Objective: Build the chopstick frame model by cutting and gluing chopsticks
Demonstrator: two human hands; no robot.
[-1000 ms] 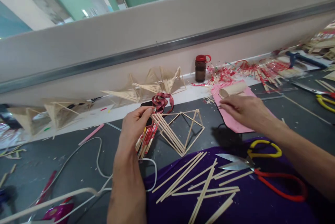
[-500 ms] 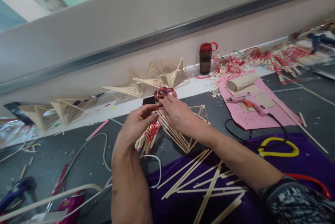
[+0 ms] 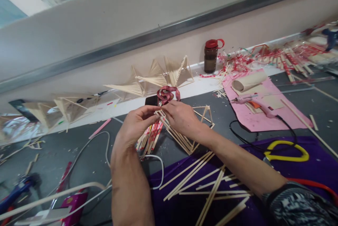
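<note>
A frame of thin wooden sticks (image 3: 178, 136) leans between my hands, its row of sticks slanting down to the right. My left hand (image 3: 136, 123) pinches at its upper left corner, thumb and fingertips close together. From the other side, my right hand (image 3: 182, 118) has its fingers closed at that same corner, and the wrist crosses over the frame's right part. The fingertips hide the exact joint. Below my left hand lie chopsticks in red-printed wrappers (image 3: 151, 136). A dark red lanyard (image 3: 169, 93) and a black phone-like object (image 3: 151, 101) sit just beyond the fingers.
Loose sticks (image 3: 195, 176) lie on purple cloth (image 3: 280, 183) in front. To the right are a pink glue gun (image 3: 257, 106) on a pink sheet (image 3: 244, 122) and a yellow handle (image 3: 287, 156). Stick models (image 3: 153, 78) and a bottle (image 3: 210, 58) line the wall. A white cable (image 3: 107, 148) crosses left.
Both hands stay at the frame's upper corner, with my right fingers slightly lower and nearer the left fingertips. The view has shifted a little.
</note>
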